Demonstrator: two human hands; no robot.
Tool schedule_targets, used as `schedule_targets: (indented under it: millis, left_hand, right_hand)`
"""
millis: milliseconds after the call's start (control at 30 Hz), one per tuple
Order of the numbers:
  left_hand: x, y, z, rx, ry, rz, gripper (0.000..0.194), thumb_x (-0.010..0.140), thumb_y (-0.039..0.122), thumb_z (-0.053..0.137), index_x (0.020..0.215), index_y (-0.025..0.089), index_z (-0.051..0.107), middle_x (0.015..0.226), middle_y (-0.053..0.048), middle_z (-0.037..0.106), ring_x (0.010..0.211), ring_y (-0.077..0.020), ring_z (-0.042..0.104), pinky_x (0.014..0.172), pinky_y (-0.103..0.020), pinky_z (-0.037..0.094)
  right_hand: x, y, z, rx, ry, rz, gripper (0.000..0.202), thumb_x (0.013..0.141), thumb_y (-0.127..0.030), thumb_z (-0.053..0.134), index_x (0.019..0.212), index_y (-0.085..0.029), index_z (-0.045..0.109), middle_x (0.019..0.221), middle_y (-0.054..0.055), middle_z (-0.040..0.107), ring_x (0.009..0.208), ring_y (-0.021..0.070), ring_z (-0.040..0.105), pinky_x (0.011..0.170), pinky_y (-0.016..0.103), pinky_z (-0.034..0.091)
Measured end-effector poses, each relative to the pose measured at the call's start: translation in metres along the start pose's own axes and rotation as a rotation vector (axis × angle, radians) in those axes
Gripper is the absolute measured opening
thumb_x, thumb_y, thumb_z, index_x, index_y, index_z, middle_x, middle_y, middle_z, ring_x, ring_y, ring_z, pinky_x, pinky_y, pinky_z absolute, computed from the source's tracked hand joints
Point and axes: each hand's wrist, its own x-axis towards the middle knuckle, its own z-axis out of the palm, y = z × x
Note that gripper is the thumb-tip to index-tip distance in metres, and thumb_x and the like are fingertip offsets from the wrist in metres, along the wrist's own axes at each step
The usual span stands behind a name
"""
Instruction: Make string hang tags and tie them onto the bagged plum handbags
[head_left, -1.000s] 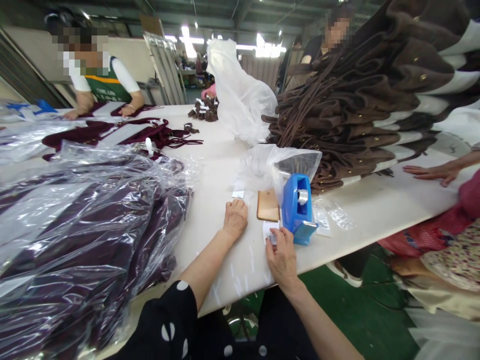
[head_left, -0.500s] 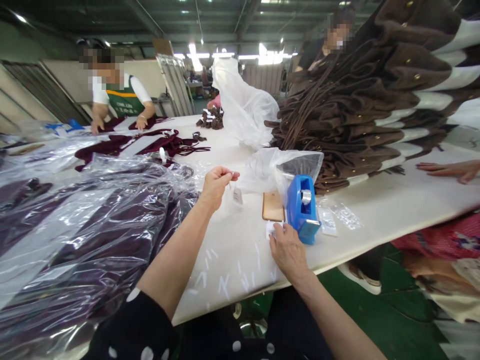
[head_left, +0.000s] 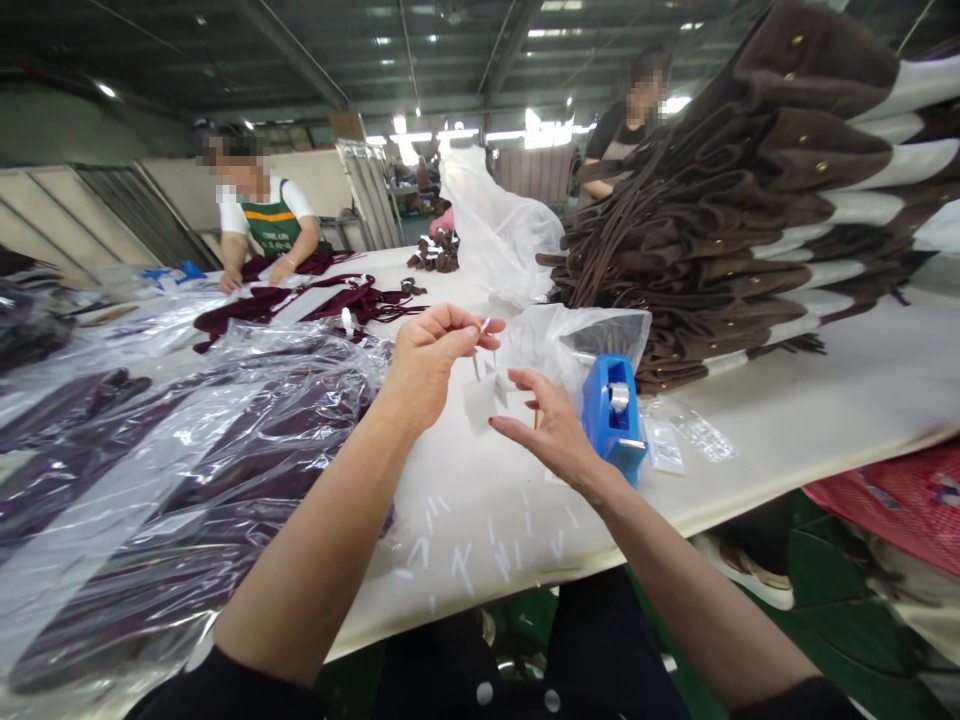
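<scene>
Held up over the white table [head_left: 450, 480], my left hand [head_left: 429, 368] pinches thin white strings between thumb and fingers. White paper hang tags [head_left: 481, 402] dangle from these strings, slightly blurred. My right hand [head_left: 553, 428] is just right of the tags, thumb and fingers spread apart with nothing in them. Behind my right hand stands a blue tape dispenser [head_left: 615, 415] with a roll in it. Short white plastic strips [head_left: 501, 555] lie scattered on the table below my hands.
Plastic-wrapped dark purple garments [head_left: 247, 440] cover the left side. A tall stack of brown garments [head_left: 750, 210] rises at the right. Clear plastic bags [head_left: 705, 435] lie past the dispenser. A co-worker [head_left: 270, 220] handles maroon garments across the table; another person stands behind the stack.
My right hand has lifted off the white item beside the dispenser and moved up and left to the tags. More white tag now hangs below my left hand. The camera view has shifted slightly.
</scene>
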Motion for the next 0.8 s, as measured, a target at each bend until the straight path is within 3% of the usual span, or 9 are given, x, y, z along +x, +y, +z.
schedule_targets:
  millis: [233, 433, 533, 667, 800]
  left_hand:
    - [-0.012, 0.017, 0.012, -0.040, -0.077, 0.032, 0.005, 0.069, 0.013, 0.057, 0.065, 0.015, 0.058, 0.070, -0.004, 0.067, 0.102, -0.0214, 0.059, 0.084, -0.033, 0.044]
    - [-0.016, 0.029, 0.023, -0.030, -0.081, 0.079, 0.010, 0.066, 0.007, 0.055, 0.060, 0.015, 0.057, 0.067, -0.003, 0.067, 0.107, -0.0214, 0.056, 0.087, -0.034, 0.045]
    - [-0.017, 0.032, 0.026, -0.015, -0.086, 0.096, 0.011, 0.066, 0.006, 0.054, 0.060, 0.015, 0.057, 0.069, -0.003, 0.066, 0.108, -0.0211, 0.056, 0.088, -0.035, 0.044]
    - [-0.014, 0.035, 0.027, 0.011, -0.087, 0.105, 0.011, 0.066, 0.007, 0.054, 0.060, 0.015, 0.057, 0.067, -0.003, 0.065, 0.107, -0.0213, 0.056, 0.085, -0.034, 0.045]
    - [-0.010, 0.040, 0.032, -0.013, -0.073, 0.097, 0.010, 0.067, 0.008, 0.055, 0.059, 0.015, 0.056, 0.063, -0.004, 0.064, 0.108, -0.0224, 0.055, 0.074, -0.029, 0.048]
  right_hand:
    - [0.003, -0.015, -0.012, 0.146, -0.037, 0.009, 0.074, 0.064, -0.043, 0.073, 0.127, -0.024, 0.040, 0.125, 0.007, 0.052, 0.111, 0.0250, 0.051, 0.097, 0.044, 0.037]
    - [-0.002, -0.038, -0.011, -0.001, -0.072, -0.132, 0.090, 0.061, -0.048, 0.074, 0.135, -0.022, 0.031, 0.139, 0.011, 0.037, 0.128, 0.0286, 0.034, 0.105, 0.048, 0.029]
    - [0.000, -0.040, -0.004, -0.133, 0.035, -0.224, 0.090, 0.063, -0.042, 0.073, 0.137, -0.018, 0.026, 0.138, 0.014, 0.037, 0.127, 0.0308, 0.034, 0.104, 0.051, 0.030]
    - [0.001, -0.037, -0.003, -0.283, 0.230, -0.304, 0.072, 0.072, -0.029, 0.061, 0.134, -0.016, 0.028, 0.135, 0.016, 0.039, 0.124, 0.0318, 0.037, 0.099, 0.053, 0.034]
    - [-0.010, -0.037, -0.006, -0.364, 0.478, -0.418, 0.059, 0.075, -0.034, 0.059, 0.125, -0.015, 0.036, 0.121, 0.016, 0.047, 0.115, 0.0295, 0.045, 0.093, 0.049, 0.039]
